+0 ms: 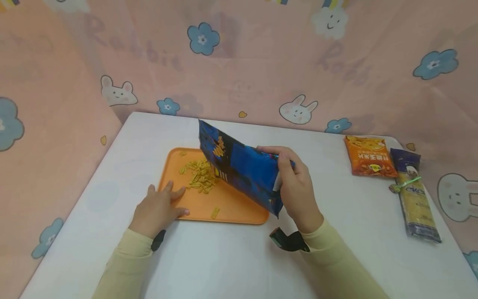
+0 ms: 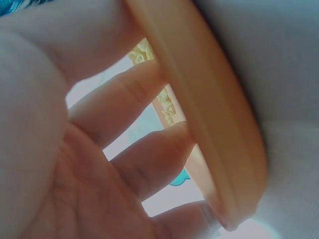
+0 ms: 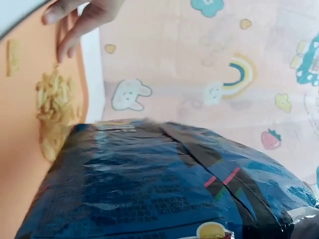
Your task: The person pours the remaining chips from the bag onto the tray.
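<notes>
While the left hand [image 1: 158, 209] rests with spread fingers on the near left rim of the orange tray [image 1: 239, 209], yellow snack sticks [image 1: 201, 176] lie at its centre; the right hand [image 1: 296, 187] grips the tilted blue snack bag [image 1: 242, 168], mouth over the sticks.

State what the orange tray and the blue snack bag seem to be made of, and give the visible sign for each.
Orange tray: probably moulded plastic, matt; uniform colour, rounded corners, a smooth raised rim under the left hand.
Blue snack bag: thin glossy plastic or foil film; it creases, shows a back seam and catches highlights where the right hand grips it.
</notes>
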`<action>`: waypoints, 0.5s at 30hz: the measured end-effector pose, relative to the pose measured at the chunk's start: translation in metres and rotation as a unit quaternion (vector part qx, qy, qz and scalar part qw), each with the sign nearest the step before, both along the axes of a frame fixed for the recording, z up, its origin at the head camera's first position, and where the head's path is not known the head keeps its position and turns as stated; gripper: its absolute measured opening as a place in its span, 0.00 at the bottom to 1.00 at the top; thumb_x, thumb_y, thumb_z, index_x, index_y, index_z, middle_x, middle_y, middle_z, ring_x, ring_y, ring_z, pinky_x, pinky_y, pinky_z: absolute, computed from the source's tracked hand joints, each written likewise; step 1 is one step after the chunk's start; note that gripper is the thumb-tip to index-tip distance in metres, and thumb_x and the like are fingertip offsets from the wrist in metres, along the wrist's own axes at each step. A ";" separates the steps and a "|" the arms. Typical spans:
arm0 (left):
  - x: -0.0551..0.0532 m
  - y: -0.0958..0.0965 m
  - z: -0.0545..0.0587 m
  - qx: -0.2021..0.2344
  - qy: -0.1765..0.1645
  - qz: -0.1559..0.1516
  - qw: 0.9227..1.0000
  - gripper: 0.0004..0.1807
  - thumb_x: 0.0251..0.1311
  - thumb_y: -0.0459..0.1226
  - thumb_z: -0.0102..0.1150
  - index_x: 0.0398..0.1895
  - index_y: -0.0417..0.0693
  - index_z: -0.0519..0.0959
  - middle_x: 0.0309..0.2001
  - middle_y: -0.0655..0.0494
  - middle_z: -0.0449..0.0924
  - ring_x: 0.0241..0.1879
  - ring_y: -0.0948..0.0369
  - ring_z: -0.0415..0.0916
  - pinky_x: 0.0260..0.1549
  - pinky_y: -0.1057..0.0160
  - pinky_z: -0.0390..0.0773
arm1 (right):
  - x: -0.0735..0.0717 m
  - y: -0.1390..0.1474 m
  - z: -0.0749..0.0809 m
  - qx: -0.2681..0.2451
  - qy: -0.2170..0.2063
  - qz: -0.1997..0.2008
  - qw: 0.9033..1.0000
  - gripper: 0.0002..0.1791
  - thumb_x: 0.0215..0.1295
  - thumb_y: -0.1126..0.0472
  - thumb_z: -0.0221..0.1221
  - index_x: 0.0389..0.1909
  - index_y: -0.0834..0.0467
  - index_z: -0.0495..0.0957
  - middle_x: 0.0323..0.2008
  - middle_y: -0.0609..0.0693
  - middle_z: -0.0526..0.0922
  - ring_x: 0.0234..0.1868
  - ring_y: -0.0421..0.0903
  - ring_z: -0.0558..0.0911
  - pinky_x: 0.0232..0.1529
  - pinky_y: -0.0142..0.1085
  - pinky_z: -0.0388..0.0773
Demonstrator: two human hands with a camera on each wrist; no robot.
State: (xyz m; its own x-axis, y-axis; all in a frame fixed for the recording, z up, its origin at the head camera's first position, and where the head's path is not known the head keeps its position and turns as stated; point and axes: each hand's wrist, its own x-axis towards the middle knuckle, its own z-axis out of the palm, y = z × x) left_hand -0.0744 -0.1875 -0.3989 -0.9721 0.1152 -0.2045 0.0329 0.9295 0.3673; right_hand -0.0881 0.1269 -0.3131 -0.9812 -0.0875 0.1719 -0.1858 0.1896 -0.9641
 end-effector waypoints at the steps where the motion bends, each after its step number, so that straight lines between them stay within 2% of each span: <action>1: 0.000 0.000 0.000 0.001 0.000 0.000 1.000 0.39 0.61 0.52 0.76 0.74 0.49 0.76 0.77 0.31 0.62 0.69 0.20 0.57 0.38 0.32 0.82 | -0.001 0.000 -0.001 -0.001 -0.001 -0.002 1.000 0.28 0.88 0.44 0.39 0.66 0.55 0.79 0.66 0.50 0.77 0.62 0.56 0.76 0.57 0.61 0.77; 4: -0.001 0.000 0.000 0.002 -0.002 0.000 1.000 0.40 0.62 0.52 0.76 0.75 0.50 0.76 0.77 0.31 0.61 0.69 0.20 0.57 0.38 0.32 0.82 | -0.003 0.001 -0.002 -0.023 0.009 0.003 1.000 0.29 0.88 0.43 0.39 0.67 0.57 0.79 0.66 0.49 0.76 0.62 0.56 0.76 0.56 0.59 0.78; 7: 0.000 0.001 0.000 0.001 -0.007 0.001 1.000 0.40 0.61 0.52 0.76 0.75 0.50 0.75 0.77 0.31 0.61 0.70 0.19 0.56 0.39 0.31 0.82 | -0.002 0.002 0.000 -0.017 0.002 0.013 1.000 0.28 0.88 0.45 0.38 0.67 0.58 0.78 0.66 0.48 0.76 0.62 0.55 0.75 0.57 0.59 0.77; 10: -0.001 0.001 0.000 -0.001 -0.008 -0.001 1.000 0.40 0.61 0.52 0.76 0.75 0.50 0.76 0.77 0.31 0.61 0.70 0.19 0.55 0.40 0.29 0.81 | 0.003 0.004 0.010 -0.002 0.000 0.003 1.000 0.28 0.88 0.45 0.38 0.67 0.56 0.78 0.67 0.47 0.76 0.64 0.54 0.74 0.58 0.61 0.77; 12: -0.001 0.002 0.000 0.000 -0.008 0.000 1.000 0.40 0.61 0.52 0.76 0.74 0.50 0.76 0.77 0.31 0.62 0.70 0.19 0.55 0.40 0.30 0.81 | 0.008 0.006 0.020 -0.006 0.020 -0.012 1.000 0.28 0.88 0.44 0.39 0.67 0.56 0.78 0.67 0.47 0.76 0.65 0.54 0.73 0.59 0.60 0.76; 15: -0.001 0.003 0.000 -0.001 -0.010 0.001 1.000 0.40 0.61 0.53 0.76 0.74 0.50 0.77 0.77 0.32 0.62 0.70 0.20 0.56 0.40 0.30 0.82 | 0.014 0.010 0.032 -0.052 0.070 -0.036 0.996 0.27 0.88 0.46 0.40 0.66 0.57 0.79 0.67 0.51 0.76 0.66 0.58 0.72 0.58 0.52 0.78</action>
State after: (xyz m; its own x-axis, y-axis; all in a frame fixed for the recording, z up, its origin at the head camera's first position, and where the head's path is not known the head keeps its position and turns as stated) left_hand -0.0752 -0.1850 -0.3987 -0.9680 0.1123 -0.2245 0.0229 0.9301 0.3666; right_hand -0.0745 0.1374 -0.2813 -0.9500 0.0068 0.3122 -0.3097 0.1073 -0.9448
